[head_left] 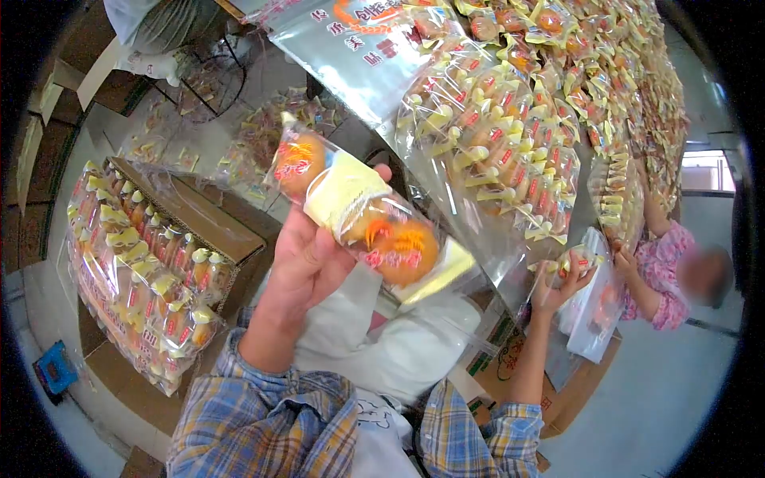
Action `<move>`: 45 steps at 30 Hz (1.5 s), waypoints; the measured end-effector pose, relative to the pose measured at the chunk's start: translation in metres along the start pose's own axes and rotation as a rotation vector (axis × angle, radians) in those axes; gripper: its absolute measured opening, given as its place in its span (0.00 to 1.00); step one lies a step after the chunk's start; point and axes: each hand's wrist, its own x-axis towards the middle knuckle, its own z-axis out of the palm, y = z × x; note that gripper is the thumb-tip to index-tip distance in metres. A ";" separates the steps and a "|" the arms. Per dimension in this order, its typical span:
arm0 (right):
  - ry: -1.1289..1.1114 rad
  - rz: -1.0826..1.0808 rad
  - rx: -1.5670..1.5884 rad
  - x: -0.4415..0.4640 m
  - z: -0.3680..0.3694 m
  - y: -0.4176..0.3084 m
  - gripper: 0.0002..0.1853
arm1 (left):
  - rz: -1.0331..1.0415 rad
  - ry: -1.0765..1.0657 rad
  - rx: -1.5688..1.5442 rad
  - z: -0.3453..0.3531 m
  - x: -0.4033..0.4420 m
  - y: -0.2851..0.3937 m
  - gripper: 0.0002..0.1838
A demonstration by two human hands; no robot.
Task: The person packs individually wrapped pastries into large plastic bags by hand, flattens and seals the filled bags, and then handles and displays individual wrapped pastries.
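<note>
My left hand (307, 253) is closed around the lower side of two joined clear packets of round golden buns (406, 251), raised in front of me. The packets have yellow ends and red printing. Farther right, the fingers of my right hand (562, 287) are wrapped round a small wrapped bun (580, 260). It is beside a white tray (594, 319), near the table edge. A large clear bag filled with wrapped buns (510, 151) lies on the table between and beyond my hands.
Wrapped buns (621, 72) are heaped along the table. On the left, a cardboard box (207, 215) stands against a filled bag of buns (139, 295). Loose packets (263, 143) lie on the floor. A co-worker in a pink sleeve (673, 247) is at the right. A printed bag (351, 48) lies at the table's corner.
</note>
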 end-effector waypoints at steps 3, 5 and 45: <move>-0.008 -0.033 -0.046 0.001 -0.002 0.001 0.35 | -0.037 -0.019 0.028 -0.001 -0.006 0.000 0.43; -0.009 -0.022 -0.053 0.000 -0.002 0.001 0.35 | -0.027 0.002 0.071 0.002 -0.009 -0.002 0.43; 0.010 -0.075 -0.047 0.001 0.000 0.004 0.33 | -0.267 0.469 0.426 0.040 -0.013 0.008 0.18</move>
